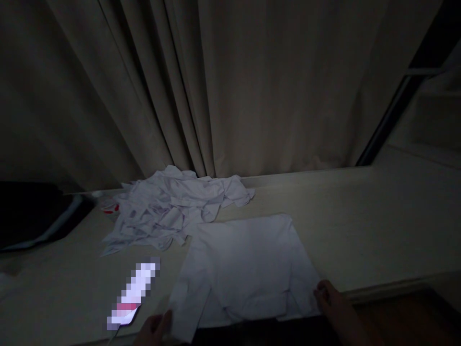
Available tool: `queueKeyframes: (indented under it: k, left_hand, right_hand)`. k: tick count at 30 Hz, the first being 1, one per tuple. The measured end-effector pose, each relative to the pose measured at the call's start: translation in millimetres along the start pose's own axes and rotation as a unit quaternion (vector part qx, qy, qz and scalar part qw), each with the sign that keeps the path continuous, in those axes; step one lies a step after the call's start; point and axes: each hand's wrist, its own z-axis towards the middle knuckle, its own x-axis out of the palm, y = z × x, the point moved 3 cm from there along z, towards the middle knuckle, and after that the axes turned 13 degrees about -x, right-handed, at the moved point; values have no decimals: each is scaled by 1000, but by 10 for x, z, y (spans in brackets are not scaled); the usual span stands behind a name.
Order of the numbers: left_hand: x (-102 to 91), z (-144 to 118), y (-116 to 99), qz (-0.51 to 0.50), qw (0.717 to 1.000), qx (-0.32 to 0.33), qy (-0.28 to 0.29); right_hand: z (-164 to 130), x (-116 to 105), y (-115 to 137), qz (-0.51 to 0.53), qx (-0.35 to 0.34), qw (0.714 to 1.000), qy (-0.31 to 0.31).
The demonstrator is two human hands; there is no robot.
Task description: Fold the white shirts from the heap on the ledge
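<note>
A small white long-sleeved shirt (252, 264) lies spread on the pale tabletop, its sleeves angled outward and down toward me. At the lower left, my left hand (153, 330) pinches the end of one sleeve. My right hand (333, 300) has its fingers closed on the cuff of the other sleeve. The lower edge of the shirt reaches the table's front edge. Behind it to the left is a crumpled heap of white garments (169, 206). Dim light hides the fine detail of my fingers.
A lit phone (133, 293), its screen blurred out, lies left of the shirt with a cable at its lower end. A dark bag-like object (36, 216) sits at the far left. Beige curtains (270, 86) hang behind the table (378, 216). Something red and white (110, 209) shows beside the heap.
</note>
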Motion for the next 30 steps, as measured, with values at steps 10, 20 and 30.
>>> queueKeyframes:
  k: [10, 20, 30]
  left_hand:
    - [118, -432, -32, -139, 990, -3, 12]
    - [491, -587, 157, -231, 969, -55, 64]
    - [689, -672, -22, -210, 971, -40, 111]
  right_hand:
    - [-439, 184, 196, 21, -38, 999, 15]
    - [-744, 454, 314, -83, -99, 989, -77]
    - [-719, 490, 228, -90, -64, 993, -31]
